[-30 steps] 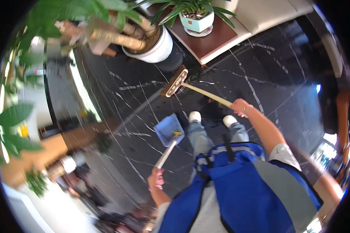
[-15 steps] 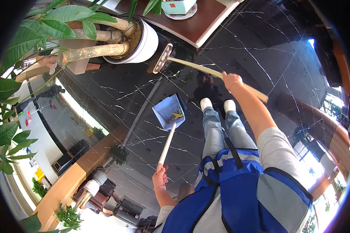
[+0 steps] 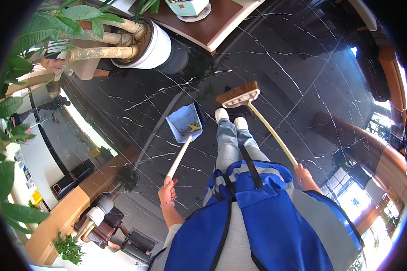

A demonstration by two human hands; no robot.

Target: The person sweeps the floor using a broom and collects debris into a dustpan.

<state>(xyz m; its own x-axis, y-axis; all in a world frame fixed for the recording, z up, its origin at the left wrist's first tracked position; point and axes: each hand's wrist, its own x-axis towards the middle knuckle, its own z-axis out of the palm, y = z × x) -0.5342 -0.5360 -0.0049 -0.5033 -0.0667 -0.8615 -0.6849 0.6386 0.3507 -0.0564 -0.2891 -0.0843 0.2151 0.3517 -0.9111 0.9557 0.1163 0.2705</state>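
My left hand is closed round the pale handle of a blue dustpan. The pan lies ahead of my left side on the dark floor, with dirt and a yellow leaf in it. My right hand grips the end of the light handle of a broom. Its head, with brown bristles, is just beyond my white shoes, to the right of the dustpan and apart from it. The bristles point away from me, to the far left.
At the far left a leafy plant stands in a white pot. Beside it is a low brown-topped table holding a pale green planter. A wooden ledge runs along the left. The black floor has white veins.
The broom has swung from the far side near the pot to in front of my shoes. My right hand has drawn back toward my body. The left hand still holds the dustpan.
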